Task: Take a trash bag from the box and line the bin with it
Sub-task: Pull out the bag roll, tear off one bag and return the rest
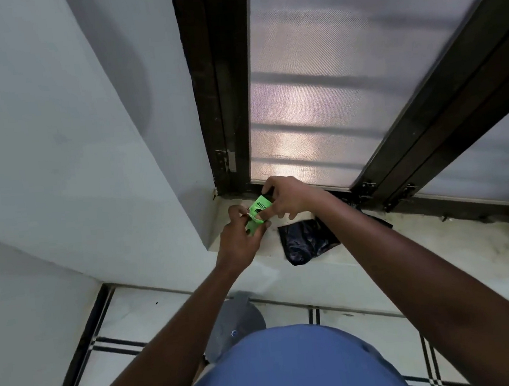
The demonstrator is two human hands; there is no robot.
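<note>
**Both hands on the green box at the window ledge**

While held up over the ledge (362,263), green box (260,206) sits between two hands, just in front of the dark window frame (222,102). Gripped by the right hand (286,197), fingers curled round its far end and side. Black print on its top, only partly readable. At the near end of the box, open green flap (253,222) pinched by the left hand (241,234), thumb and fingers closed on it. Something dark at the far end of the box under the right fingers, too hidden to name.

Just right of the box and a bit nearer, crumpled black trash bag (307,242) lying on the ledge, one corner hanging over the edge, partly under the right forearm. Not touched by either hand.

Below the box, down on the tiled floor (140,312), grey round bin (235,325), half hidden behind the left arm and a blue shirt (295,369). Cannot tell if anything is inside.

Left of the box, plain white wall (56,149). Behind the box, frosted glass (344,75) with pale light and faint bars showing through.
</note>
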